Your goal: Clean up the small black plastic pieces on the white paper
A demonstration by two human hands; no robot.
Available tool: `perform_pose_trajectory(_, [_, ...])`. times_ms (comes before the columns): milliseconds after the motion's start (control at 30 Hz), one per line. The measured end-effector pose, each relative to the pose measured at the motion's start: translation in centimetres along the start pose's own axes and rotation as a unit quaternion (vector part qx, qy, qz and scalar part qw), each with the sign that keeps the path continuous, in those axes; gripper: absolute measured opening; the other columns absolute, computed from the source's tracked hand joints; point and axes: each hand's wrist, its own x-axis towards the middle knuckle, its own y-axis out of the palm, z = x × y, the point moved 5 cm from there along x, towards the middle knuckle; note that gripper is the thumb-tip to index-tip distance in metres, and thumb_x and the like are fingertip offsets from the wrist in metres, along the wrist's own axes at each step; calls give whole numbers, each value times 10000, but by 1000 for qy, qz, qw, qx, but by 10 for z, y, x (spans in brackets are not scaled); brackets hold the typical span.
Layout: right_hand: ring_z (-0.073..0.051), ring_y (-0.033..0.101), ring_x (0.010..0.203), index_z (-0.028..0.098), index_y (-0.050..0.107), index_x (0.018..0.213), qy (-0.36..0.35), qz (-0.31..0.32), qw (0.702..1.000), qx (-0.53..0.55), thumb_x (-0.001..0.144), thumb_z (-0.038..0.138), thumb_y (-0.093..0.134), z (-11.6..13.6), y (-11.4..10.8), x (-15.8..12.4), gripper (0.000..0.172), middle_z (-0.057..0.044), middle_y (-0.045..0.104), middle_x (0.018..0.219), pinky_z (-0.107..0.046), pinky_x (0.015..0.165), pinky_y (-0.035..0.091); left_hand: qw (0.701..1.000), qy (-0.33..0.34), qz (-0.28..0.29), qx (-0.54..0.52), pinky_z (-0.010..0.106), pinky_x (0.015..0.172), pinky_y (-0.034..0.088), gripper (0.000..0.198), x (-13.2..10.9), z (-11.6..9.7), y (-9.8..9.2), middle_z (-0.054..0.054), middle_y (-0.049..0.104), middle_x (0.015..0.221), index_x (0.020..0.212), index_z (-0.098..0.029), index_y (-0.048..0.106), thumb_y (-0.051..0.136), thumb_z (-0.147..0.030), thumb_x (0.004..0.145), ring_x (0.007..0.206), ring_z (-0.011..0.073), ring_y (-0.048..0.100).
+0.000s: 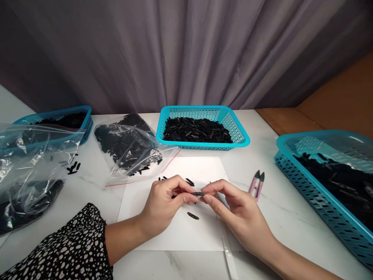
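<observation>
Between my two hands is a small, narrow black piece (198,193), slim with a lighter marking along it. My left hand (166,202) pinches its left end between thumb and forefinger, and my right hand (233,202) pinches the right end. Below them, a similar black oval piece (192,215) lies on a white sheet of paper (175,241). Just beyond my fingers are a few more dark slivers (190,182), partly hidden by my left hand. The exact kind of these pieces is too small to tell.
A blue basket (204,145) of black pieces stands at the back, with others at left (89,122) and right (309,202). Zip bags (131,144) of black pieces lie to the left. Pink thread snips (256,184) rest right of the paper.
</observation>
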Motion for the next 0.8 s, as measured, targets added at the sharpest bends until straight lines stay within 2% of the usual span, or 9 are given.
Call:
perform_pose_trajectory(167, [-23, 617, 817, 240, 608, 1064, -78, -2, 996, -41, 922, 134, 584, 6, 1, -1, 179, 59, 651, 897, -113, 737, 491, 1000, 13, 7, 3, 171, 654, 508, 138, 0, -1, 2, 34, 658, 747, 799, -106, 640, 711, -223, 810, 702, 105, 640])
perform_pose_trajectory(267, [-51, 630, 784, 208, 654, 956, -87, -1, 995, -51, 922, 141, 590, 3, -1, 1, 98, 37, 665, 871, -156, 691, 498, 996, 37, 29, 73, 159, 653, 478, 105, 5, -6, -1, 15, 663, 772, 813, -115, 663, 724, -199, 805, 708, 84, 616])
perform_pose_trajectory(367, [-90, 656, 763, 157, 652, 907, -24, -41, 998, -38, 943, 240, 582, -9, -9, 4, 114, -21, 667, 838, -170, 673, 518, 959, 147, 104, 219, 175, 710, 455, 78, 8, -17, -1, 15, 647, 824, 850, -105, 659, 708, -156, 820, 755, 84, 582])
perform_pose_trajectory(467, [-127, 683, 760, 117, 611, 894, 31, -75, 996, 41, 945, 331, 580, -21, -16, 7, 222, -65, 661, 804, -182, 699, 555, 873, 289, 211, 332, 236, 747, 423, 132, 1, -23, 5, 55, 585, 857, 856, -74, 616, 681, -188, 844, 821, 131, 515])
perform_pose_trajectory(533, [-130, 688, 781, 107, 584, 889, 51, -83, 991, 88, 941, 366, 589, -27, -17, 8, 265, -89, 669, 801, -175, 719, 556, 839, 320, 240, 369, 274, 752, 396, 178, -3, -20, 6, 69, 542, 869, 851, -68, 597, 698, -212, 821, 836, 158, 462])
perform_pose_trajectory(633, [-145, 684, 873, 110, 532, 862, 115, -72, 975, 174, 924, 408, 621, -35, -14, 9, 317, -124, 677, 847, -180, 721, 540, 833, 312, 245, 385, 288, 775, 365, 147, -6, -15, 8, 63, 514, 867, 816, -81, 572, 676, -183, 837, 847, 165, 421])
perform_pose_trajectory(700, [-169, 672, 886, 115, 478, 824, 163, -68, 945, 276, 885, 408, 664, -38, -12, 8, 353, -146, 670, 932, -199, 650, 518, 829, 312, 252, 390, 296, 806, 359, 131, -8, -14, 10, 61, 528, 879, 815, -88, 556, 633, -173, 878, 862, 163, 434])
perform_pose_trajectory(767, [-140, 623, 778, 118, 473, 840, 180, -62, 916, 352, 854, 371, 678, -37, -11, 6, 326, -138, 646, 970, -199, 571, 466, 829, 317, 246, 390, 306, 843, 372, 107, -8, -17, 12, 64, 564, 889, 847, -88, 550, 590, -163, 911, 869, 160, 482])
perform_pose_trajectory(800, [-108, 565, 706, 122, 491, 865, 174, -54, 920, 347, 857, 359, 667, -34, -11, 6, 296, -112, 626, 929, -190, 547, 432, 837, 319, 230, 381, 298, 844, 387, 97, -8, -19, 11, 59, 581, 872, 857, -89, 548, 579, -158, 918, 850, 150, 506])
